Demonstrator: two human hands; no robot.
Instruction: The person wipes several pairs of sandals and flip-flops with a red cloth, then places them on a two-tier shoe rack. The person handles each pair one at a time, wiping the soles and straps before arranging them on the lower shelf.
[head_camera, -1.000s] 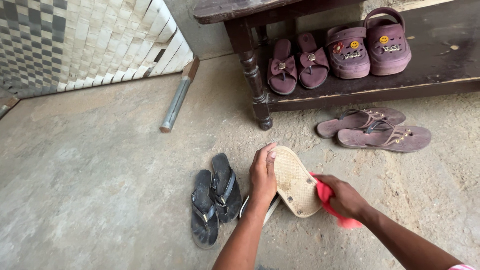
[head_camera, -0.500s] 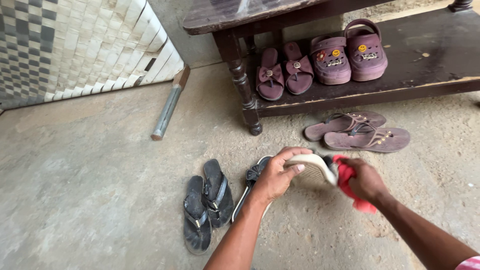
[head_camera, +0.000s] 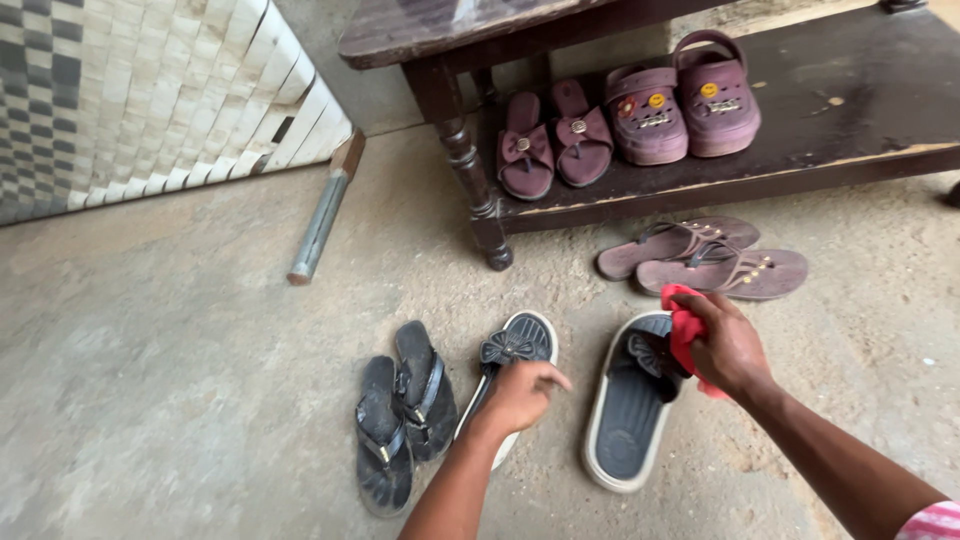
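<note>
Right hand (head_camera: 728, 348) clenched on red cloth (head_camera: 685, 330), touching the bow strap of the right white-rimmed slipper (head_camera: 628, 405), sole-down on the concrete floor (head_camera: 180, 350). Left hand (head_camera: 520, 392) loosely curled over its mate (head_camera: 512, 352), hiding the heel; contact unclear.

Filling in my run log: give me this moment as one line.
left hand: over bow slipper | right hand: red cloth, at second slipper

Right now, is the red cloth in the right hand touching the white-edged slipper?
Touching. The head view shows the red cloth, held by the right hand, pressed against the slipper at its bow strap.
</note>
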